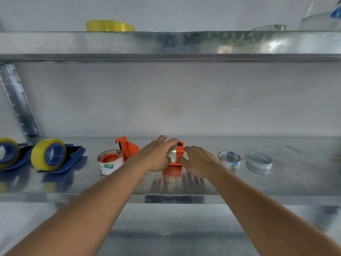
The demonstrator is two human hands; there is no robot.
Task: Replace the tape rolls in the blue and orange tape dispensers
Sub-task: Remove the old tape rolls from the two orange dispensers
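On the middle metal shelf [276, 174], centre: an orange tape dispenser [175, 163] stands upright, both hands at it. Left hand [156, 156] curls over a clear tape roll [172, 154] seated at the dispenser's left side, fingers on top, thumb below, grasping the roll. Right hand [198, 161] rests at the dispenser's right side, thumb touching the orange body, fingers loosely spread; whether it actually grips cannot be told.

Left of the hands: a second orange dispenser [127, 146], carrying a white-cored tape roll [109, 162] on its orange hub. The roll bears a small green label; the writing is too blurred to read.

Far left: two blue tape dispensers, one [72, 156] fully seen, the other [11, 159] cut by the frame edge. Each holds a yellowish roll [39, 156] on a blue hub.

Right of the hands: two spent cores lie flat, well apart from the dispensers. The nearer core [229, 159] shows blue and yellow printing, illegible. The farther core [259, 160] is plain grey-white.

Upper shelf [166, 43]: a yellow tape roll [109, 25] lies flat at left; clear plastic items [317, 21] sit at right, a blue mark on them unreadable.
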